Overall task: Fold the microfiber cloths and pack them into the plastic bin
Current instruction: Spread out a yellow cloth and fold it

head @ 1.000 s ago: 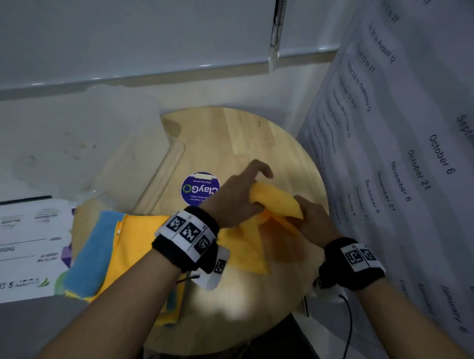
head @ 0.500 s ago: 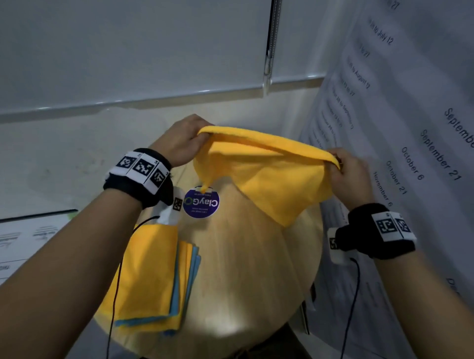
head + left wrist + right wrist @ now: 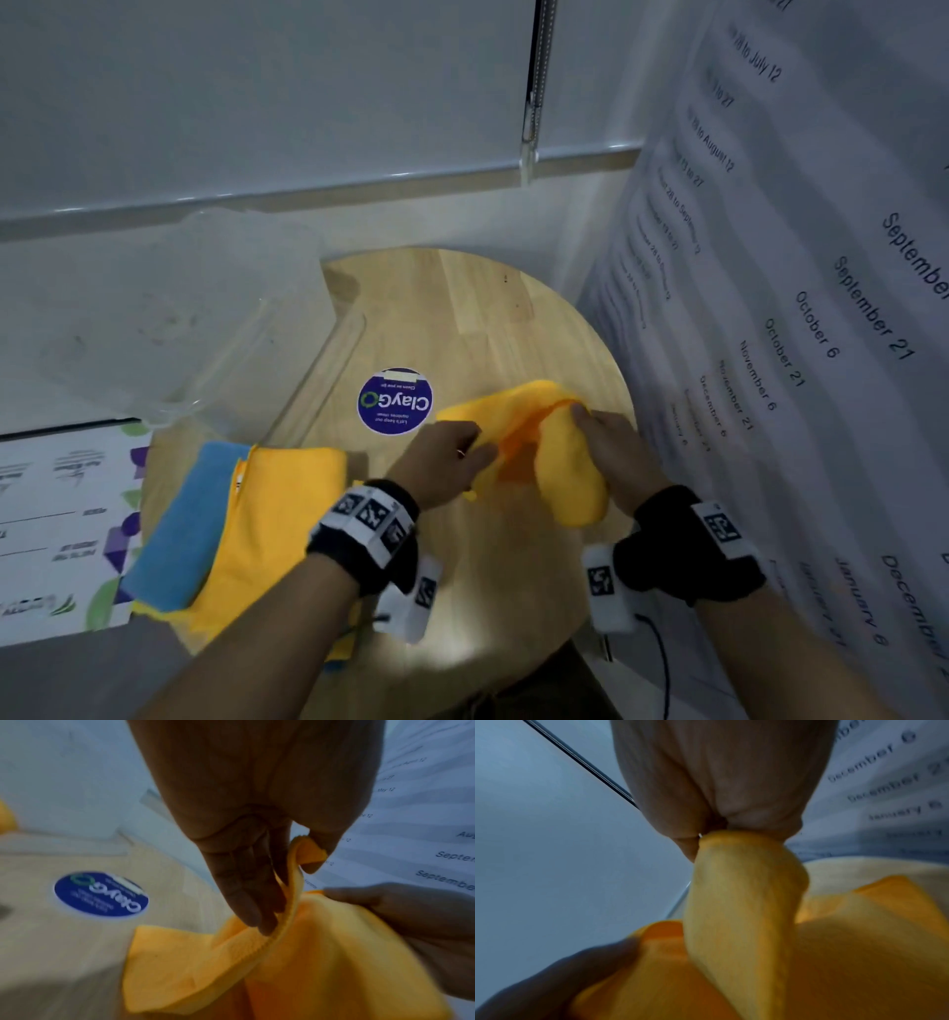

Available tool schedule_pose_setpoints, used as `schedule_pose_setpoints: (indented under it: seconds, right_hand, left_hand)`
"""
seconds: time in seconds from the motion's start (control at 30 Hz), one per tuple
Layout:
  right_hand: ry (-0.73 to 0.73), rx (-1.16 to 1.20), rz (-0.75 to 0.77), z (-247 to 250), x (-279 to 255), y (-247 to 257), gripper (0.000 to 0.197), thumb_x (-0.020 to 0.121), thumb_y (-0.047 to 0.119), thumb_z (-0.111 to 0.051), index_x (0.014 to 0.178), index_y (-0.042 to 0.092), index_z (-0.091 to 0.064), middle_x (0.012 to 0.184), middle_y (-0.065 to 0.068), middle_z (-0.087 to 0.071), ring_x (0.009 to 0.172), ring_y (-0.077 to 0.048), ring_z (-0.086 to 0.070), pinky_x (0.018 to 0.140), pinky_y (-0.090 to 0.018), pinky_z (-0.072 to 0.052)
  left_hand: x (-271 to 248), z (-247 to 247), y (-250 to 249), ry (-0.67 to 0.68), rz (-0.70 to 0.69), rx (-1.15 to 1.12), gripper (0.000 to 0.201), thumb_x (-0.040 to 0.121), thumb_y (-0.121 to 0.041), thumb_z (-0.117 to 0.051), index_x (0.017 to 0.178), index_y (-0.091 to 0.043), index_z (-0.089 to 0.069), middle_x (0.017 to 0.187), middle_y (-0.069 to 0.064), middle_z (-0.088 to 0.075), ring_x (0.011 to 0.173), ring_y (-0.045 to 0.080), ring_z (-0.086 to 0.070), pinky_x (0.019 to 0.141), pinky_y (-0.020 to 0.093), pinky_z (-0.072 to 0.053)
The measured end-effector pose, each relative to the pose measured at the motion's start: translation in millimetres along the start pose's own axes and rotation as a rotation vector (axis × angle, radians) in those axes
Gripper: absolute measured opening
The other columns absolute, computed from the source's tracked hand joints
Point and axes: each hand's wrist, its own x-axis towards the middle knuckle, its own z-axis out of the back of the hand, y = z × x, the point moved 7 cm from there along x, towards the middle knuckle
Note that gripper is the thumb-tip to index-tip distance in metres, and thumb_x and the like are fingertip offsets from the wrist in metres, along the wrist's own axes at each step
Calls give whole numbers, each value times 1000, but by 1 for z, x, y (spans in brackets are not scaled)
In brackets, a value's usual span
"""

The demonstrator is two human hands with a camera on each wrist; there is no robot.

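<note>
A yellow microfiber cloth (image 3: 560,452) is bunched low over the right side of the round wooden table (image 3: 477,318). My left hand (image 3: 452,462) pinches its left edge; in the left wrist view the cloth's hem (image 3: 290,902) runs between thumb and fingers. My right hand (image 3: 611,452) grips the cloth's right part, a fold (image 3: 744,902) hanging from its fingers in the right wrist view. A stack of flat yellow and blue cloths (image 3: 231,524) lies at the table's left. The clear plastic bin (image 3: 169,329) stands at the back left.
A round blue sticker (image 3: 394,401) marks the table's middle. A hanging white sheet printed with dates (image 3: 796,308) borders the table on the right. A white wall rises behind. Printed paper (image 3: 56,524) lies left of the table.
Half a second ago both hands held the yellow cloth stretched wide and high. Now they have come down close together, and the cloth is folded over and bunched near the table.
</note>
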Motion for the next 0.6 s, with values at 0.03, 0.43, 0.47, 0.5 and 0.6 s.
schedule_pose_setpoints:
  seconds: [0.03, 0.43, 0.47, 0.5, 0.6]
  right_hand:
    - [39, 45, -18, -12, -1, -5, 44, 97, 45, -44, 100, 7, -66, 97, -11, -69, 93, -25, -65, 91, -48, -50]
    - [425, -99, 148, -15, -22, 10, 42, 79, 11, -74, 116, 21, -58, 107, 2, -68, 93, -12, -67, 74, -25, -57]
    - [441, -177, 168, -12, -22, 14, 40, 79, 10, -74, 114, 23, -58, 104, 4, -67, 89, -6, -65, 72, -21, -56]
    - [450, -227, 184, -9, -22, 17, 39, 80, 9, -73, 112, 24, -57, 103, 4, -66, 87, -2, -64, 71, -18, -55]
    - [493, -260, 251, -3, -27, 33, 34, 81, 8, -72, 107, 26, -59, 98, 7, -67, 80, 3, -64, 69, -14, -53]
  left_hand:
    - [-3, -11, -4, 13, 2, -79, 38, 94, -25, -54, 61, -17, -39, 56, 0, -42, 57, 22, -61, 52, 30, -45]
    - [1, 11, -21, -44, -210, -221, 29, 81, 2, -46, 92, -17, -66, 93, -1, -62, 87, 9, -59, 75, 25, -49]
    - [4, 18, -26, -66, -287, -76, 27, 85, 0, -52, 98, -20, -66, 104, -2, -56, 96, 11, -54, 80, 24, -46]
    - [8, 19, -32, -44, -349, 90, 24, 87, -9, -57, 104, -23, -67, 117, -1, -49, 106, 13, -48, 87, 25, -42]
    - [18, 3, -35, 184, -295, 516, 29, 91, -45, -53, 113, -32, -66, 146, 0, -25, 127, 18, -31, 101, 36, -35]
